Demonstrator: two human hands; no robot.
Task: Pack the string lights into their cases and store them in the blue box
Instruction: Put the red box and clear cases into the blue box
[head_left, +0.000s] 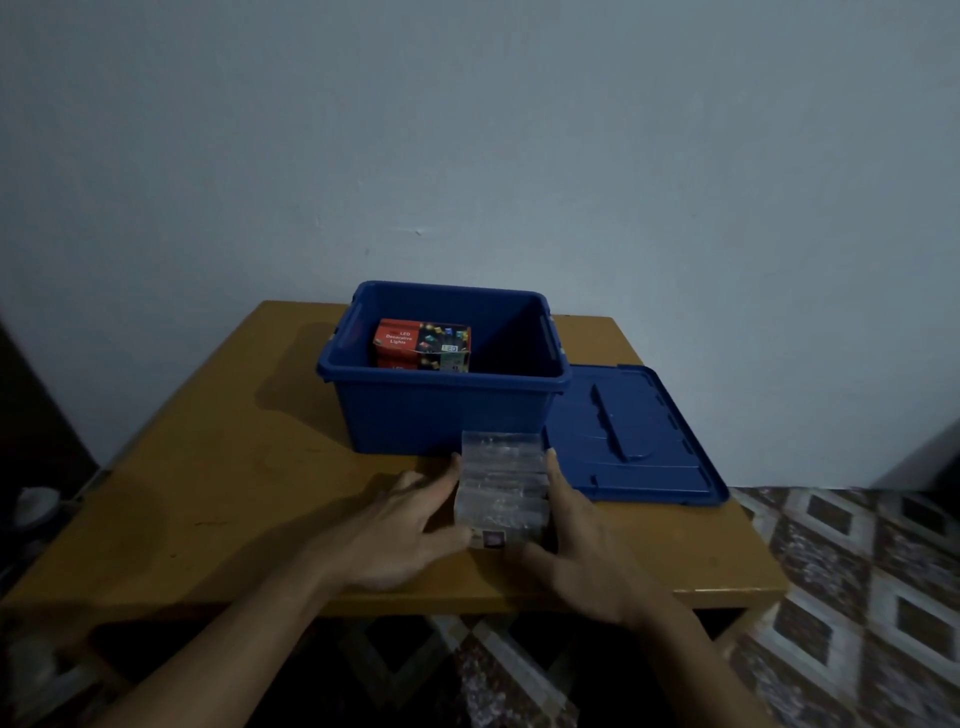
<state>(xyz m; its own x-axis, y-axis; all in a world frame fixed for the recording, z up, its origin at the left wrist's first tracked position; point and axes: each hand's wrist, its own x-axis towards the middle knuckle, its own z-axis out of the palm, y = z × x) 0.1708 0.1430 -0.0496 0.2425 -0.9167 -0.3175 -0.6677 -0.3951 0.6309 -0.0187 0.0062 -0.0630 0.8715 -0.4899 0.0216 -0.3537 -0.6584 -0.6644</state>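
Wall: a plain pale blue-grey wall (519, 130) is filling the upper half of the view, showing a few small marks low down.
Table: a wooden table (208, 493) with a yellow-brown top is standing against the wall.
Floor: a floor (857, 597) patterned in brown and cream diamonds and squares is spreading to the right of the table and showing beneath it.
Left side: a dark shape (31, 415) is rising beside the table, too dim to identify; a pale round thing (36, 506) is sitting low beside it.
Light: dim, cool light is leaving the lower corners dark.
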